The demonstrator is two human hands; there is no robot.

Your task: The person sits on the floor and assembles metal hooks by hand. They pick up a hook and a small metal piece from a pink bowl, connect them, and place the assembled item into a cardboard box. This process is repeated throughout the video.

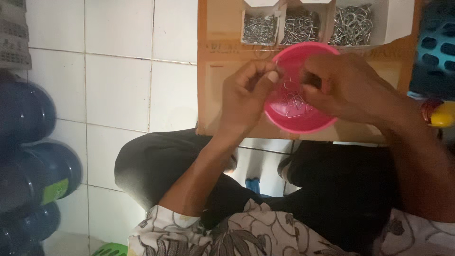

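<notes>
Both my hands meet over the pink bowl on the cardboard sheet, left hand pinching a thin wire clip at the rim, right hand curled, its grip hidden, close above the loose clips.

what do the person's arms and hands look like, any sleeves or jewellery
Both forearms are bare. The left hand and right hand wear no gloves; no ring or watch shows. Short sleeves of pale fabric with a dark swirling leaf pattern end around the elbows.
</notes>
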